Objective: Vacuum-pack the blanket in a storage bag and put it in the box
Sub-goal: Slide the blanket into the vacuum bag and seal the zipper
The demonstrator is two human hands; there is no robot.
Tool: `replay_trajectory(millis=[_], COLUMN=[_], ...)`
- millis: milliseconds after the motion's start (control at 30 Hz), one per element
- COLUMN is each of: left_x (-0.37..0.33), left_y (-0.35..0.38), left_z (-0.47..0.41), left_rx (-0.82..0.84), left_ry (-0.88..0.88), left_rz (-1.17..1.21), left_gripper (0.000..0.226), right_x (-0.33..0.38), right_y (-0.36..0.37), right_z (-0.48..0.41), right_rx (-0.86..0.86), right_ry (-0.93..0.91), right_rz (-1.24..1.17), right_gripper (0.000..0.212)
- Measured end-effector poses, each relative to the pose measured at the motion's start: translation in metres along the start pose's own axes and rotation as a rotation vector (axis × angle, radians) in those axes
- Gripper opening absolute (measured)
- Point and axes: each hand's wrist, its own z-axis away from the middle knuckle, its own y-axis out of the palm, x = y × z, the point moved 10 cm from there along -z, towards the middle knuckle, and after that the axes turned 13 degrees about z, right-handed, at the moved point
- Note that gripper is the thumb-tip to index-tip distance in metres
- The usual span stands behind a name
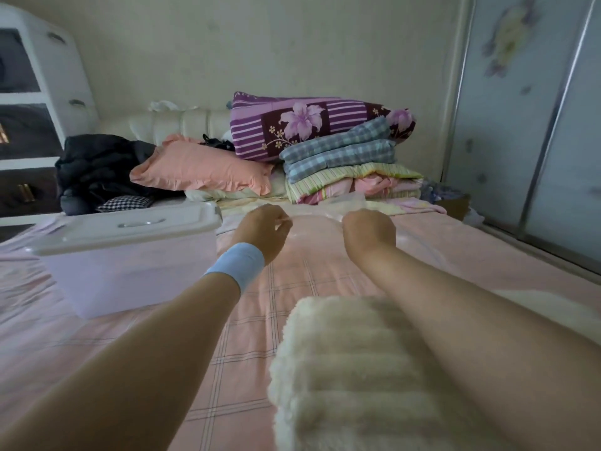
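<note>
Both hands are curled shut on the far edge of a clear storage bag [320, 222]: the left hand [265, 224] pinches it with fingers bent in toward the thumb, and the right hand [369, 227] closes over it in a loose fist, the two near each other with a stretch of plastic between them. How tightly each holds cannot be told, since the film is almost invisible against the pink bed sheet [130, 353].

Taking the box [130, 262] as landmark, the bag lies to its right and slightly beyond it, flat on the sheet. The blanket [351, 369] sits to the right of the box and much nearer the person, under the right forearm, apart from the bag.

By the look of things, the task is at an early stage. The blanket is folded but not yet in the bag, no air has been drawn out, and the box has its white lid [130, 227] on.

The blanket is cream, thick and fluffy, with soft raised ribs across it, folded into a plump block.
</note>
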Motion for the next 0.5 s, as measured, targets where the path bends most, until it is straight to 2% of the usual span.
replay_trajectory(millis=[133,267,333,367,433,500], left_x=[-0.045,-0.083,-0.1,-0.107,-0.114,-0.113], left_y=[-0.052,-0.094,-0.095,-0.092,-0.084,-0.074], left_z=[0.018,0.047,0.067,0.079,0.11,0.148], left_rx=[-0.104,-0.101,0.035,0.139,0.389,0.646], left_ry=[-0.052,-0.036,-0.081,-0.095,-0.104,-0.138], left_rz=[0.158,0.215,0.12,-0.011,-0.264,-0.368], left_gripper=[0.011,0.02,0.024,0.028,0.033,0.032], right_x=[-0.034,-0.041,-0.037,-0.035,-0.027,-0.017], right_y=[-0.064,-0.084,-0.089,-0.094,-0.104,-0.097], right_z=[0.023,0.065,0.093,0.109,0.147,0.182], right_rx=[-0.182,-0.057,0.004,-0.007,-0.085,-0.108], right_ry=[0.009,-0.14,-0.198,-0.221,-0.275,-0.326], right_rz=[0.081,-0.006,-0.027,-0.004,0.08,0.134], right_gripper=[0.018,0.024,0.019,0.019,0.017,0.017])
